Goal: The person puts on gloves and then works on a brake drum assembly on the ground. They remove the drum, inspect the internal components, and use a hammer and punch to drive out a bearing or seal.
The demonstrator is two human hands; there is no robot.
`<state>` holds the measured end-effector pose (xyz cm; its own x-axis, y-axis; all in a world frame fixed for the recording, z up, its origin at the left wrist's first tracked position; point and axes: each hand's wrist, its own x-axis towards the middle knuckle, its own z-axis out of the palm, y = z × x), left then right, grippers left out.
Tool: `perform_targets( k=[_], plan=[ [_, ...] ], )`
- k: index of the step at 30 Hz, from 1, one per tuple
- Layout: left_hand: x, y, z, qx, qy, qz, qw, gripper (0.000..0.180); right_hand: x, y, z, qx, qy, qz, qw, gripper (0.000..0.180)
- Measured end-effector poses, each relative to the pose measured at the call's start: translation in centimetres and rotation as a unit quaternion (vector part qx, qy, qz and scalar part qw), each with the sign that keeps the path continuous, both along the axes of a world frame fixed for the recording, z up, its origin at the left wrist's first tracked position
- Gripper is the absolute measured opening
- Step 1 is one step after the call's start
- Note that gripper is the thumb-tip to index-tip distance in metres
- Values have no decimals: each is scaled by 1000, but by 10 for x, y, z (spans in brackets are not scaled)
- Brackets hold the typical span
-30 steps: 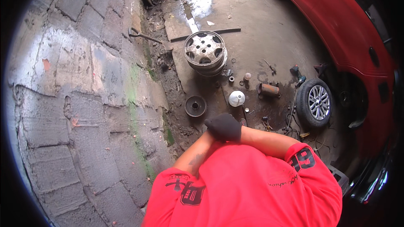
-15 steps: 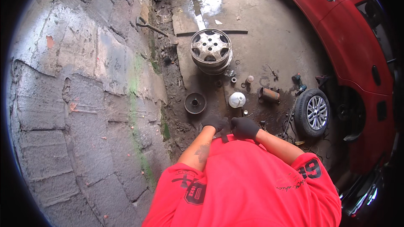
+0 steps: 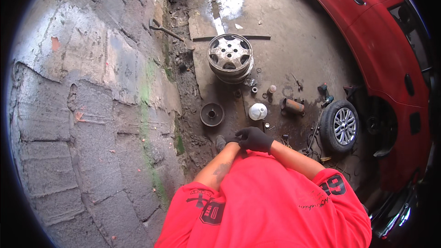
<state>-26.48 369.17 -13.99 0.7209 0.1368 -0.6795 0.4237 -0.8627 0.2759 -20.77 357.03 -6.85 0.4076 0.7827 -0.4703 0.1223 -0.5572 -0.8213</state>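
The hands meet low before the bright red cloth shirt (image 3: 275, 197). The right hand (image 3: 254, 138) wears a black fabric glove (image 3: 261, 141) and lies over the left hand (image 3: 233, 140); the glove's fingers point leftward, its long axis slanting along the forearm. From where I stand, I can't tell whether either grips anything, the left being mostly hidden. Dark lettered patches (image 3: 212, 211) mark both sleeves, and slanted script (image 3: 317, 203) runs across the shirt. Just beyond sits a rounded white container (image 3: 257, 111).
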Motion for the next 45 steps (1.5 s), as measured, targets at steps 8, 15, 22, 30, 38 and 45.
perform_targets(
  k=[8,15,22,30,38,45],
  plan=[
    [12,-2,-5,-20,-14,12,1000,66,-13,20,7,34,-81,-123,988,36],
    [20,-8,-19,-62,-35,66,995,66,23,2,43,55,-55,18,997,46],
    [39,-20,-37,-189,-101,229,949,66,49,18,56,-48,-293,194,935,21],
    [57,-19,-52,-359,-209,479,773,68,-29,41,90,-24,-427,308,850,12],
    [97,16,-48,-380,-296,583,655,69,23,34,49,5,-479,54,876,22],
    [67,9,-95,-366,-297,588,657,74,1,12,-8,14,-247,-81,965,63]
  ],
)
